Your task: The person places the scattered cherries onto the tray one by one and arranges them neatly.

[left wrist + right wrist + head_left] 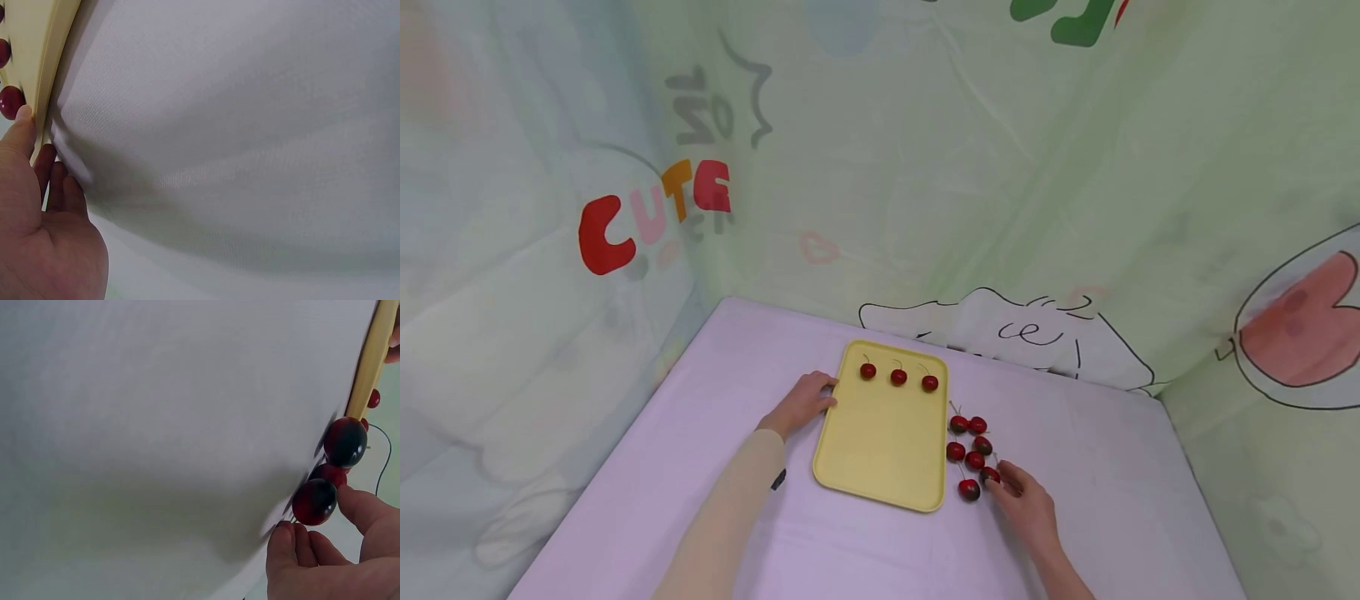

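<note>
A yellow rectangular tray point(883, 450) lies on the table, with three red cherries with stems point(898, 377) in a row near its far end. My left hand point(801, 403) grips the tray's left rim, the thumb point(22, 128) over the edge and the fingers at its outer side. Right of the tray is a loose cluster of several dark red cherries point(974, 461). At its near right side my right hand point(1028, 507) has thumb and fingertips around one cherry point(314, 502), which sits close over the cloth. Another cherry point(345, 442) is just beyond it.
A pale lilac cloth point(1097, 475) covers the table. Printed fabric curtains point(887, 208) rise at the back and both sides. A dark object point(778, 479) shows beside the left sleeve.
</note>
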Tool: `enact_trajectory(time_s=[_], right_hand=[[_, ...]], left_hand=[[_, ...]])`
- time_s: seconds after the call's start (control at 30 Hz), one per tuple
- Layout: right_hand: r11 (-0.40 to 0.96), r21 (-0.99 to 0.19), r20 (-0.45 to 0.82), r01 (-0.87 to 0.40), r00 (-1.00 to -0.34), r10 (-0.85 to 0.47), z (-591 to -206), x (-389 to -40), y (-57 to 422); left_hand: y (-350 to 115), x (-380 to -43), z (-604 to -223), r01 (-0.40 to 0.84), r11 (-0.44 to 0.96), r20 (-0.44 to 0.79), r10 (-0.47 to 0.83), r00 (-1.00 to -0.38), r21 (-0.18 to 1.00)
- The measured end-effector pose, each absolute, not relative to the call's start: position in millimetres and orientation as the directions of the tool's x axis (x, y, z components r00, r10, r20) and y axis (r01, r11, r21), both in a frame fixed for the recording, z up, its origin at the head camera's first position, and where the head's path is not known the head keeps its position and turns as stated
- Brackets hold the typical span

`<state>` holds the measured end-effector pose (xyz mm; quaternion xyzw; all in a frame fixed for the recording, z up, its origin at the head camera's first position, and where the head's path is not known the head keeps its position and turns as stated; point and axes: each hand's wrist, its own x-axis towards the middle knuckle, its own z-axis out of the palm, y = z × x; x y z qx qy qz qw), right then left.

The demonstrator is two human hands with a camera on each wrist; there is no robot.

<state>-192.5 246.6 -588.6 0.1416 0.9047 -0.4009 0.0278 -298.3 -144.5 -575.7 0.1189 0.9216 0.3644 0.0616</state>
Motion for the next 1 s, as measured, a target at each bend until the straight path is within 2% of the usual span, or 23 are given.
enact_trajectory(time_s=[0.53,0.8,1.0], right_hand=[[0.706,-0.685,-0.043,0.179,-0.977,0.207,-602.8,-191.1,241.7],[0.711,-0.681,-0.020,0.176,-0.975,0.222,-586.9,-190.5,247.1],[0.670,-0.726,-0.008,0.153,-0.977,0.214,-562.2,-192.8,244.9]], left_hand=[[-145.8,-300.9,-580.7,0.162,0.706,-0.046,0.266,-0.963,0.690],[-146.9,-303.0,-581.4,0.155,0.705,-0.051,0.262,-0.964,0.692],[-147.0,-302.6,-581.0,0.169,0.701,-0.037,0.270,-0.962,0.693]])
